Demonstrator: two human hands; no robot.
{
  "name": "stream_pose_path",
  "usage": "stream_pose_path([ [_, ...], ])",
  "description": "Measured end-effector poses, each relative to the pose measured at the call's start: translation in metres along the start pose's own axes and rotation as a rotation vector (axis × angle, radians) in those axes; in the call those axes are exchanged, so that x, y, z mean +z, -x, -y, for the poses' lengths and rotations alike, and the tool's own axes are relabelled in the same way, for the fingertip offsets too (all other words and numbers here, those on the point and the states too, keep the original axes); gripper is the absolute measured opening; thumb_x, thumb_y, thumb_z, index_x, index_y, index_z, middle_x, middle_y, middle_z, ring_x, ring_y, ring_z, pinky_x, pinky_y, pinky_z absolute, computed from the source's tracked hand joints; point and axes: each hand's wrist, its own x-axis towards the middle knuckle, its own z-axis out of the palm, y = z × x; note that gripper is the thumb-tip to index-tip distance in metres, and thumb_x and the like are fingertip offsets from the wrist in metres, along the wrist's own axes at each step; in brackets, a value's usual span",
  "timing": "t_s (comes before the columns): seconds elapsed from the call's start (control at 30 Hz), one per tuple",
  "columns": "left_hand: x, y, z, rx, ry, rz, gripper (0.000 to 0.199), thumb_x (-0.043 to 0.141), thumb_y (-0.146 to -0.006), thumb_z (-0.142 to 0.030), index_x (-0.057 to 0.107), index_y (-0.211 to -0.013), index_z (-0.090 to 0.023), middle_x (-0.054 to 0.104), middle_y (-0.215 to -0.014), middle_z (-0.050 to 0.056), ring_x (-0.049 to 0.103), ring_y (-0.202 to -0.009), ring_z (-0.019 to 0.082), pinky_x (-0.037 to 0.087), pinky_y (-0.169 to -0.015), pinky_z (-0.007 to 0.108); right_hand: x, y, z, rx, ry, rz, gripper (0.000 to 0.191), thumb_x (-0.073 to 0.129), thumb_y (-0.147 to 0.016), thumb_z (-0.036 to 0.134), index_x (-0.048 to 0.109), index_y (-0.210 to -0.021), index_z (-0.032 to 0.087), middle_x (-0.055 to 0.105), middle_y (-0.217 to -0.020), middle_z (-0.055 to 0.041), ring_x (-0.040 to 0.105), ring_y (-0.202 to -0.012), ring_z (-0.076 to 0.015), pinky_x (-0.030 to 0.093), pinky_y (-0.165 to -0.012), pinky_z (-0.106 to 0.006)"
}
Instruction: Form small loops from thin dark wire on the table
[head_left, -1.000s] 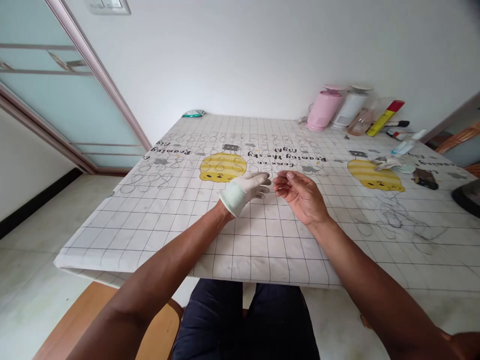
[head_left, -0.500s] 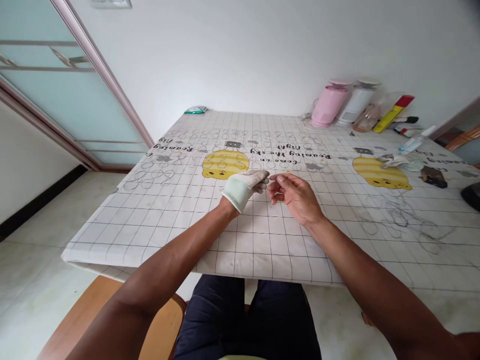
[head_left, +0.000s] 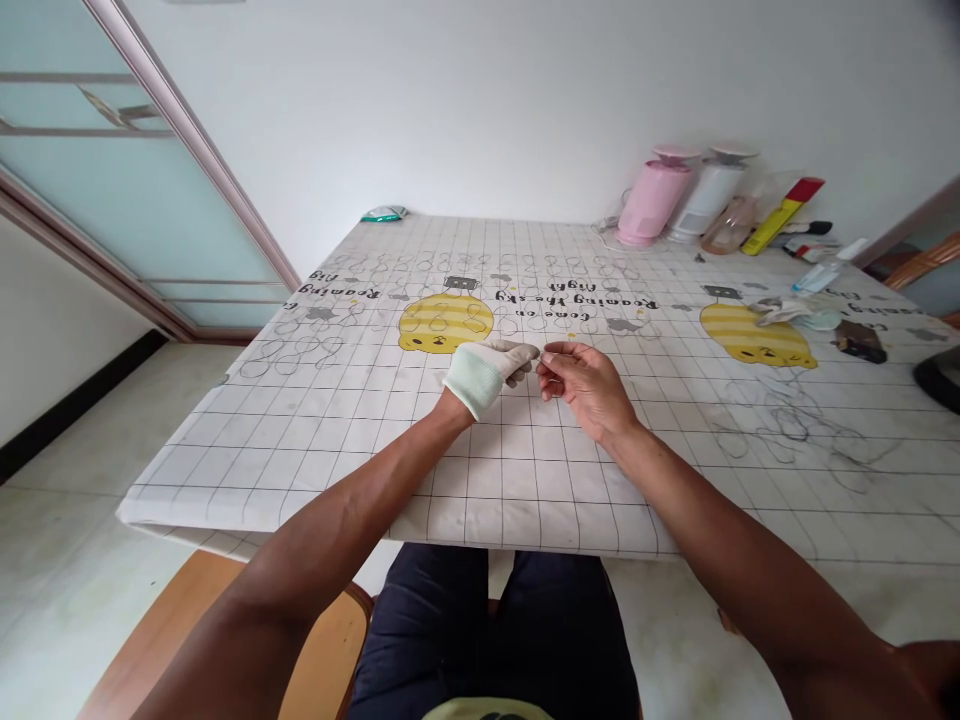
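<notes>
My left hand [head_left: 491,372] wears a pale glove with a mint cuff, and its fingers are pinched together over the table. Bare and facing it, my right hand [head_left: 585,385] has its thumb pressed to the index finger. The fingertips of both hands nearly meet; whatever lies between them is too small to make out. Beyond them, thin dark loops [head_left: 450,320] lie in rows on the grid-patterned tablecloth [head_left: 337,440]. A loose tangle of thin dark strands [head_left: 795,425] rests to the right of my right hand.
Along the wall stand a pink cylinder device [head_left: 652,200], a white one [head_left: 699,200], and a yellow and red box [head_left: 780,220]. A glove [head_left: 802,312], a clear bottle [head_left: 829,270] and a dark brown object [head_left: 860,342] lie at right. A green packet [head_left: 384,214] sits at the far left corner.
My right thumb and index finger have closed together near the left fingertips. The camera view has shifted slightly; both hands stay in nearly the same place.
</notes>
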Motion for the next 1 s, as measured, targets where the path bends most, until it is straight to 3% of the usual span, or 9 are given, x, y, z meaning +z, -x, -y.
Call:
stream_pose_path([
  [0.1, 0.000, -0.001, 0.001, -0.012, -0.070, 0.063, 0.023, 0.071, -0.087, -0.034, 0.075, -0.073, -0.016, 0.064, -0.068, 0.001, 0.051, -0.060, 0.010, 0.043, -0.058, 0.026, -0.001, 0.000, 0.002, 0.052, 0.035, 0.002, 0.042, 0.091, -0.080, 0.032, 0.064, -0.109, 0.018, 0.075, -0.082, -0.0051, 0.067, -0.067, -0.0174, 0.057, -0.056, -0.030],
  [0.27, -0.001, 0.000, -0.001, -0.071, -0.189, 0.175, 0.026, 0.068, -0.087, -0.030, 0.071, -0.067, -0.015, 0.062, -0.065, 0.002, 0.051, -0.060, 0.010, 0.040, -0.057, 0.026, -0.011, -0.001, 0.004, 0.142, 0.281, 0.087, 0.027, 0.071, -0.094, 0.021, 0.058, -0.118, 0.017, 0.074, -0.077, -0.0045, 0.065, -0.059, -0.0173, 0.054, -0.050, -0.029],
  [0.53, -0.009, -0.002, 0.007, -0.107, -0.414, 0.219, 0.033, 0.082, -0.079, -0.042, 0.070, -0.062, -0.017, 0.053, -0.060, -0.001, 0.042, -0.056, 0.011, 0.028, -0.052, 0.029, -0.019, 0.001, 0.002, 0.170, 0.733, 0.199, 0.039, 0.059, -0.101, 0.017, 0.054, -0.140, 0.018, 0.071, -0.075, 0.0009, 0.055, -0.049, -0.0114, 0.046, -0.044, -0.024],
  [0.83, -0.015, -0.007, 0.011, -0.108, -0.405, 0.248, 0.025, 0.084, -0.076, -0.037, 0.074, -0.065, -0.016, 0.058, -0.064, 0.000, 0.046, -0.059, 0.011, 0.031, -0.053, 0.028, -0.014, 0.004, 0.006, 0.121, 0.806, 0.186, 0.032, 0.055, -0.104, 0.020, 0.065, -0.134, 0.016, 0.070, -0.072, -0.0009, 0.055, -0.050, -0.0116, 0.046, -0.043, -0.022],
  [1.0, -0.014, -0.002, 0.000, -0.145, -0.364, 0.236, 0.022, 0.080, -0.080, -0.029, 0.073, -0.063, -0.016, 0.059, -0.061, 0.000, 0.047, -0.055, 0.010, 0.033, -0.049, 0.026, -0.010, 0.007, 0.010, 0.114, 0.803, 0.110, 0.034, 0.060, -0.104, 0.026, 0.064, -0.136, 0.015, 0.070, -0.071, -0.0013, 0.052, -0.047, -0.0110, 0.042, -0.040, -0.022],
])
